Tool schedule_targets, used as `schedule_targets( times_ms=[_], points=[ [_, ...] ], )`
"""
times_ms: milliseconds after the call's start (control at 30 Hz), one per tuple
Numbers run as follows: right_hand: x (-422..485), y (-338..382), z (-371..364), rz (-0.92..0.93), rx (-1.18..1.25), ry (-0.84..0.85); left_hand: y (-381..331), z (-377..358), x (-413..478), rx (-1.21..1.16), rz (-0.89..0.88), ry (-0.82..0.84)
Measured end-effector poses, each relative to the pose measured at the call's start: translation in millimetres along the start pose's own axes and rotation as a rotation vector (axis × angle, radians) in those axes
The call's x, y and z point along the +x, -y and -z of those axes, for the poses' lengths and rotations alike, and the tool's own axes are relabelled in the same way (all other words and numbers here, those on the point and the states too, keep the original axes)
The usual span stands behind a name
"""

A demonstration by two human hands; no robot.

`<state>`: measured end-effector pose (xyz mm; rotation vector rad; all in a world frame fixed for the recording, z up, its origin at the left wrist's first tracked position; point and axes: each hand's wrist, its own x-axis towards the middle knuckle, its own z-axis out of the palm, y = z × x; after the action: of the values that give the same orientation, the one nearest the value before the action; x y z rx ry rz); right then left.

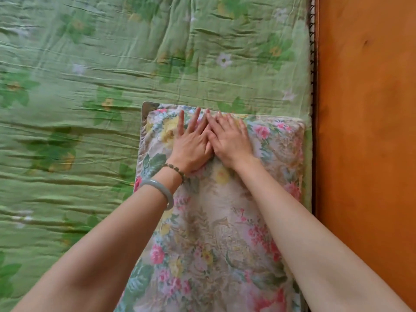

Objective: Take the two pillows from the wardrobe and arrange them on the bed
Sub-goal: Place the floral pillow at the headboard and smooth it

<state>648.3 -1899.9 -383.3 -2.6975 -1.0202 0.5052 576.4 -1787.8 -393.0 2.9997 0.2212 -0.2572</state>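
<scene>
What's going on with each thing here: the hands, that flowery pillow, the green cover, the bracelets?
Left hand: open, flat, palm down on the pillow.
Right hand: open, flat, pressing the pillow, fingers meeting the left hand's.
Floral pillow: lying flat on the bed beside the wooden board.
Green quilt: spread out, wrinkled.
Wooden board: bare, along the bed's edge.
Pale bangle: on the left wrist.
Bead bracelet: on the left wrist, nearer the hand.

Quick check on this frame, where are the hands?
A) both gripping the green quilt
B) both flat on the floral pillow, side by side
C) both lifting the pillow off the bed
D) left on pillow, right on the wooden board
B: the left hand and right hand lie palm-down with fingers spread on the floral pillow, which rests on the green quilt.
</scene>
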Motion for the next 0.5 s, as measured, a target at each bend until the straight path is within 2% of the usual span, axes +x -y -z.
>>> schedule_targets(
  times_ms=[67,167,333,400,467,500],
  points=[
    [-5,-14,-11,0.017,-0.119,0.037,10,-10,-4,0.027,-0.008,0.012],
    [-22,-55,-15,-0.044,-0.134,0.009,39,-23,-17,0.014,0.044,-0.01],
    [-52,-128,-4,-0.256,-0.168,-0.016,83,-30,-44,-0.031,0.184,0.02],
    [-62,-137,6,-0.427,-0.133,-0.006,90,-24,-56,-0.035,0.313,0.061],
    [-66,-117,15,-0.567,-0.073,-0.109,79,-13,-67,-0.005,0.392,0.006],
    [-68,-95,17,-0.55,-0.049,-0.214,64,-7,-71,0.005,0.357,-0.061]
  ],
)
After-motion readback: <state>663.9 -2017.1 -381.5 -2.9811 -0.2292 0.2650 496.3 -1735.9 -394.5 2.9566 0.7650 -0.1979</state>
